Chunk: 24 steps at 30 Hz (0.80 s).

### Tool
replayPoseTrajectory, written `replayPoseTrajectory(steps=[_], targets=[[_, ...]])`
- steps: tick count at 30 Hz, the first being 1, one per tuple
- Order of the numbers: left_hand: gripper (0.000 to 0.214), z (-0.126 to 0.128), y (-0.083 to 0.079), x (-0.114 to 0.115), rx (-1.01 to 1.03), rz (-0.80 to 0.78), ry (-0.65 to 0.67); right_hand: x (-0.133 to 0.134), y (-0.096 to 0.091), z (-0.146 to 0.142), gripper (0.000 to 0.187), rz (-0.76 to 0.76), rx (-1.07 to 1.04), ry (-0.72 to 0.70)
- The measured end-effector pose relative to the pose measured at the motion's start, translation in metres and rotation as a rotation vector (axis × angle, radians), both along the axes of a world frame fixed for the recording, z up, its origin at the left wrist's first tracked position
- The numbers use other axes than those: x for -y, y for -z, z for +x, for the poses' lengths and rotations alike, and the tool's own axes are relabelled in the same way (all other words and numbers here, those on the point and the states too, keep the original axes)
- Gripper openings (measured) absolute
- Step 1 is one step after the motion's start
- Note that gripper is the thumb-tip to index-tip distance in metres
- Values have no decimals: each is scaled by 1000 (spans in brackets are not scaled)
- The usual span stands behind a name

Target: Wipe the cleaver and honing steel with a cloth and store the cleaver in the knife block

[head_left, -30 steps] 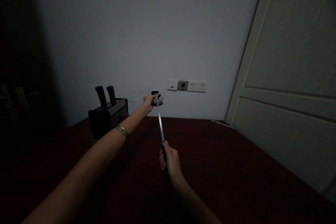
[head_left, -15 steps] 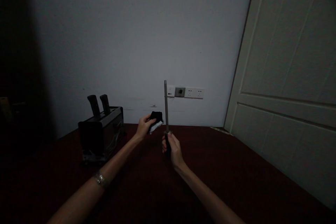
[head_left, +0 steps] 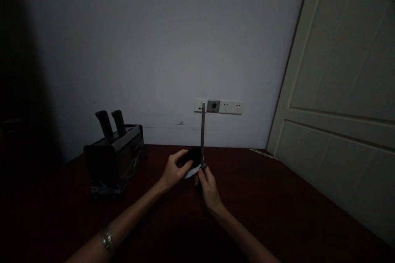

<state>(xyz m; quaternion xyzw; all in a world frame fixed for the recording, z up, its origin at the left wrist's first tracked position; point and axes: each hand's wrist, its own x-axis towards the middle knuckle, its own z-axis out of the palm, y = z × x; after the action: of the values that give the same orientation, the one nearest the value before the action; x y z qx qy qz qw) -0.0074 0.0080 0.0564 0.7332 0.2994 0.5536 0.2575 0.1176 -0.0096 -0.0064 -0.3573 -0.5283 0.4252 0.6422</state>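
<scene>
My right hand (head_left: 208,187) is closed round the dark handle of a sharpening steel (head_left: 203,131), whose grey rod points straight up. In my left hand (head_left: 176,170) is a folded cloth (head_left: 194,156), black on top with a white edge below. Fingers and thumb pinch the cloth, which lies right beside the lower part of the rod; whether it touches the metal I cannot tell. To the left stands a dark knife block (head_left: 114,160) with two black handles (head_left: 105,124) sticking up from its top.
The dark red tabletop (head_left: 247,189) runs back to a pale wall (head_left: 166,49). Sockets and a switch (head_left: 228,107) are set low in that wall behind the rod. A light panelled door (head_left: 336,90) borders the table at the right.
My left hand has moved right and down with the cloth, closer to the rod's base. My right hand has lowered slightly with the steel. The view has shifted a little.
</scene>
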Motion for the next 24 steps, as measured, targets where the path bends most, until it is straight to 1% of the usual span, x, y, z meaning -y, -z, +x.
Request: replayPoseTrajectory(steps=[3,6,10,13,15,17,21,24], targets=[[19,3,1,3,-151,96,-26,2,-2,6,17,113,174,154],[19,6,2,8,-234,308,-69,4,-4,9,12,201,273,272],[21,9,3,17,-343,596,-108,5,-2,10,20,269,349,308],[22,11,1,23,-454,721,-161,6,-3,11,28,308,378,304],[24,11,-1,24,-496,732,-175,7,-5,12,31,319,373,297],[26,9,-1,22,-480,714,-146,10,-10,12,30,320,363,286],[28,1,-2,11,-324,670,18,16,-17,9,18,285,342,266],[26,-4,-6,6,-230,548,116,18,-18,6,14,243,277,216]])
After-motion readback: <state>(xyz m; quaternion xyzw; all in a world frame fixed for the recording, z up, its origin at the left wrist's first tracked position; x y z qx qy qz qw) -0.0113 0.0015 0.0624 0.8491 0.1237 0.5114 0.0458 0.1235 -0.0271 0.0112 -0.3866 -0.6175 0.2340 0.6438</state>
